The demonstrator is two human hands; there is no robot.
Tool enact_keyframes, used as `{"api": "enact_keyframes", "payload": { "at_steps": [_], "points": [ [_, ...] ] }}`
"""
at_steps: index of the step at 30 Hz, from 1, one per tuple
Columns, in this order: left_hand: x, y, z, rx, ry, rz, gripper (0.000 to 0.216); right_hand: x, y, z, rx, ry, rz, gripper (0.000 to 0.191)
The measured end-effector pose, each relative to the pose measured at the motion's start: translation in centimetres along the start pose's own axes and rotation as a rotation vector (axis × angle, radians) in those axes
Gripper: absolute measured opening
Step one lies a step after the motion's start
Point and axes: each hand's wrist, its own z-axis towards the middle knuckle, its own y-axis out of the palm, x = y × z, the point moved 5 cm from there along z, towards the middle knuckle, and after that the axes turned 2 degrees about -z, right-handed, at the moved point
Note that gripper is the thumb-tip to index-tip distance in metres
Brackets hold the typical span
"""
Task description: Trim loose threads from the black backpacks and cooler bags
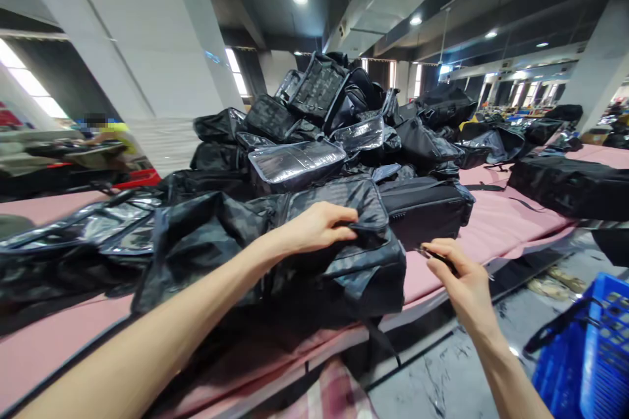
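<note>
A black camouflage-patterned bag (314, 275) lies in front of me on the pink-covered table. My left hand (322, 224) is closed on its top near the piped edge, thumb and fingers pinching the fabric. To the right of that bag, apart from it, my right hand (457, 268) grips a small dark tool (439, 258) that looks like thread snips, its metal tip pointing left. Most of the tool is hidden by my fingers. A strap (381, 340) hangs from the bag over the table's front edge.
Behind the bag rises a tall pile of similar black bags (319, 91), some with silvery linings. More bags (73, 242) lie left and right on the pink table cover (496, 222). A blue plastic crate (590, 340) stands at lower right. Another person (105, 134) sits far left.
</note>
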Motion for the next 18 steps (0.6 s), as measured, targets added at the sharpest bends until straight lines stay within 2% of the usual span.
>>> {"api": "enact_keyframes", "payload": {
  "at_steps": [3,5,7,11,14,16,18],
  "points": [
    [-0.4,-1.9,-5.0,-0.011,0.019,0.088,0.020,2.7,0.5,0.1,0.011,0.201,0.137,0.026],
    [-0.3,-2.4,-8.5,-0.012,0.005,0.134,0.019,3.6,2.5,0.3,-0.035,0.288,0.253,0.031],
    [0.2,-2.4,-11.7,0.016,-0.011,0.188,0.020,3.2,4.9,1.0,-0.059,0.288,0.346,0.033],
    [2.2,-0.8,-17.2,0.021,-0.096,0.233,0.022,-0.2,8.3,2.0,-0.142,0.120,0.341,0.036],
    [4.3,1.0,-19.9,-0.061,-0.076,0.084,0.014,-3.5,8.9,0.6,-0.305,-0.085,0.238,0.023],
    [5.6,1.7,-20.1,0.014,-0.004,0.078,0.028,-5.3,8.1,-1.1,-0.368,-0.215,0.203,0.012],
    [6.3,2.2,-19.0,0.178,0.045,0.232,0.048,-6.6,6.9,-2.9,-0.399,-0.304,0.187,0.012]
  ]
}}
